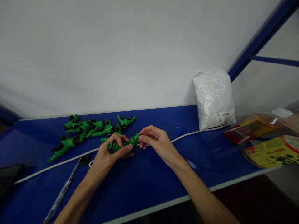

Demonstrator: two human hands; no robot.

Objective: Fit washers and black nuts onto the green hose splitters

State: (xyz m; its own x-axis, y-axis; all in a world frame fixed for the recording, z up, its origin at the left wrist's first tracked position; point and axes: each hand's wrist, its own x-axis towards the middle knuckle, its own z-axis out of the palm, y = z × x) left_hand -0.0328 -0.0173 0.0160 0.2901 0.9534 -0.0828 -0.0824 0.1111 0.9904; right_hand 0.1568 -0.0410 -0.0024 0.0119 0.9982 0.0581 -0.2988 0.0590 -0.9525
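Observation:
My left hand is wrapped around a green hose splitter with dark parts, holding it above the blue table. One green threaded end of the splitter points up and to the right. At that end, my right hand pinches with thumb and fingertips; a small dark bit shows there, too small to name. More green splitters with black valve levers lie in a loose group behind and left of my hands. By my left wrist are a black round part and a white ring, partly hidden.
A white cord crosses the blue table. A thin-shafted tool with a clear handle lies front left, near a black object. At right are a pen, white plastic package, oil bottle and yellow-labelled item.

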